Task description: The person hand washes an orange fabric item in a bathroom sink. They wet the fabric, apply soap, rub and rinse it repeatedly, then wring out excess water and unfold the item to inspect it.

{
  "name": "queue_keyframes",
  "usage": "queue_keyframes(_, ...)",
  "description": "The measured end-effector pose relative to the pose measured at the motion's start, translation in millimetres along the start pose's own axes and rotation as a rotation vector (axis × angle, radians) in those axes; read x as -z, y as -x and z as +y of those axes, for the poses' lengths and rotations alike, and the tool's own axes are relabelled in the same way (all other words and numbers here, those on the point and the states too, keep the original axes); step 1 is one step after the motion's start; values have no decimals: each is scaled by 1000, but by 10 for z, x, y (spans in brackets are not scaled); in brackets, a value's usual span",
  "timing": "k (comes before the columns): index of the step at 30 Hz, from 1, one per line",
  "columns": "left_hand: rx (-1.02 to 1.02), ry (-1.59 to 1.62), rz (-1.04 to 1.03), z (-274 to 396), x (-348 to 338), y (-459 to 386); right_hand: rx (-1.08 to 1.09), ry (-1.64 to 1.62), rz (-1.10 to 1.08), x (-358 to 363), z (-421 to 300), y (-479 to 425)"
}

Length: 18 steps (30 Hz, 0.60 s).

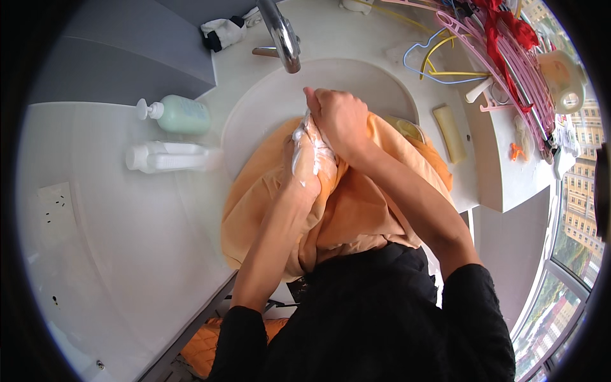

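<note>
A large orange cloth (258,191) spills over the front of a white oval sink (258,114) and hangs against my black clothing. My right hand (341,117) is closed on a bunched fold of it above the basin, thumb pointing up and away. Just below and to the left, my left hand (305,162) is wrapped in or pressed against the same cloth; white foam (317,155) covers the fold and part of this hand, and most of its fingers are hidden. A chrome faucet (286,47) stands over the far rim of the sink.
Left of the sink lie a green pump bottle (184,114) and a white plastic bottle (167,156). On the right is a yellowish bar (449,134), with pink hangers (515,71) piled beyond it near a window. Black-and-white cloth (223,33) lies behind, left of the faucet.
</note>
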<state>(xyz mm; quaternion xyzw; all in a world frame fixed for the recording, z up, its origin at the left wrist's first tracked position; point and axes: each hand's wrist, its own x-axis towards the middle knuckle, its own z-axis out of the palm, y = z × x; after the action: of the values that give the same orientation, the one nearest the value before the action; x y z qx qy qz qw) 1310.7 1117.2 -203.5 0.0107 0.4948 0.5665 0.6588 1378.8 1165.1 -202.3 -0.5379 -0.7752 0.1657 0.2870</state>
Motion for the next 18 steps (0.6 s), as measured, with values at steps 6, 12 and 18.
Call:
queue_keyframes(6, -17, -19, -61, 19, 110, -71, 27, 76, -50, -45, -27, 14)
queue_keyframes(12, 73, -4, 108, 60, -26, 140, 252, -113, 138, -5, -237, 293)
queue_keyframes(18, 63, -55, -27, 50, 38, 42, 295, -131, 153, 67, -284, 293)
